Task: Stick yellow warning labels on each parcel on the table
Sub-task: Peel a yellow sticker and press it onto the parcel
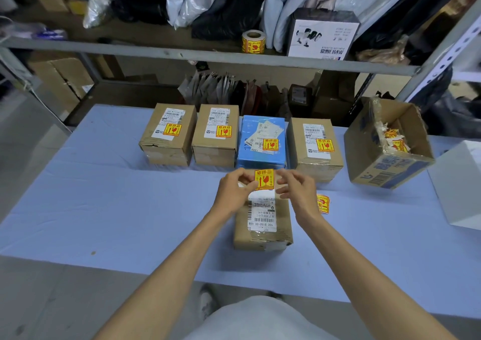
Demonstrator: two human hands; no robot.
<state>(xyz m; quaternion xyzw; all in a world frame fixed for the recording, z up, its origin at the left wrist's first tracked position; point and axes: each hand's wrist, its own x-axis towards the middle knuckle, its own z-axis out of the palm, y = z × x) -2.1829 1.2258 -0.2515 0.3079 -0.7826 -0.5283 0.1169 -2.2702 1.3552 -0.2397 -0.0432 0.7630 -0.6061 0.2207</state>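
A brown cardboard parcel [263, 222] with a white shipping slip lies on the blue table [104, 196] in front of me. Above its far end, my left hand [234, 191] and my right hand [296, 188] pinch a yellow warning label [264, 179] by its left and right edges. Whether the label touches the parcel, I cannot tell. Behind stand several parcels in a row, each bearing a yellow label: two brown boxes [169, 134] [216, 134], a blue box [263, 141] and another brown box [316, 144].
More yellow labels [323, 203] lie on the table right of my right hand. An open carton [387, 141] holding peeled backing scraps sits at the right, next to a white box [460, 183]. A label roll [253, 41] stands on the shelf behind.
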